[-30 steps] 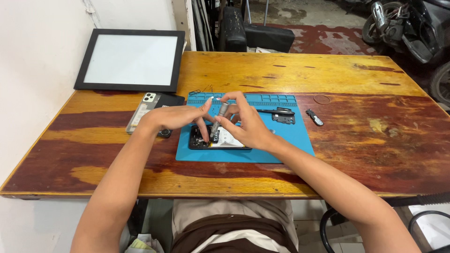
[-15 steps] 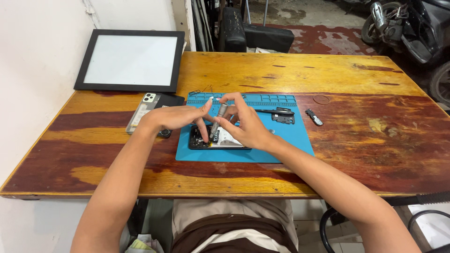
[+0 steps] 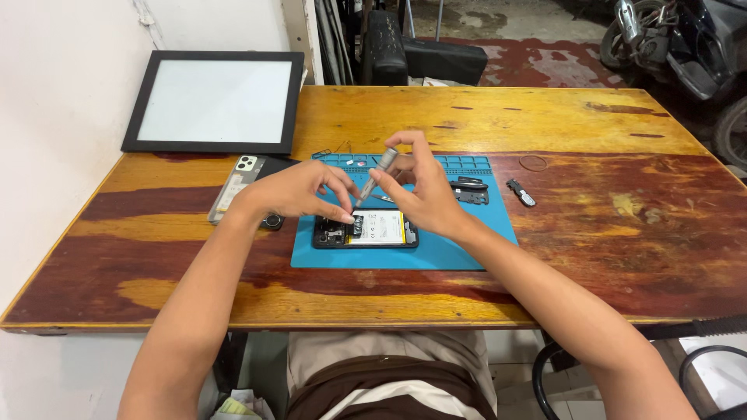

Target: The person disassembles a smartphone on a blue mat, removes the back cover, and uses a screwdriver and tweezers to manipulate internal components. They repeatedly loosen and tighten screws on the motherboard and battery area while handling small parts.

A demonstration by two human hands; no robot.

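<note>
Little has shifted since the earlier frames: both hands hold the same spot over the opened phone (image 3: pixel 366 230), the right hand's fingers only slightly re-set on the screwdriver.

Surroundings. Opened phone lies back-off on a blue work mat (image 3: pixel 467 249), near the mat's front-left part, pale battery showing. Mat sits on a worn wooden table (image 3: pixel 591 257). Behind the left wrist, off the mat's left edge: a second phone (image 3: pixel 237 187), back up, and a small dark round piece (image 3: pixel 271 222) just beside it. A black-framed white panel (image 3: pixel 214 101) lies at the table's far left corner. On the mat's right part, a dark plastic part (image 3: pixel 469 190); just off the mat on the wood, a small dark-and-silver piece (image 3: pixel 520 193) and a thin ring (image 3: pixel 533 162). Nothing lies between the hands and the phone; the hands themselves hide its upper edge.

Hands. Left hand (image 3: pixel 292 190) palm down, fingers spread and curved, fingertips resting at the phone's left end; it grips nothing, pressing only. Right hand (image 3: pixel 424 194) raised above the phone, thumb and fingers pinched closed on a slim grey screwdriver (image 3: pixel 375 175), index finger arched over its top. Tool slants down-left, tip at the phone's upper left area; exact contact point too small to tell. Both forearms reach in from the near edge.
</note>
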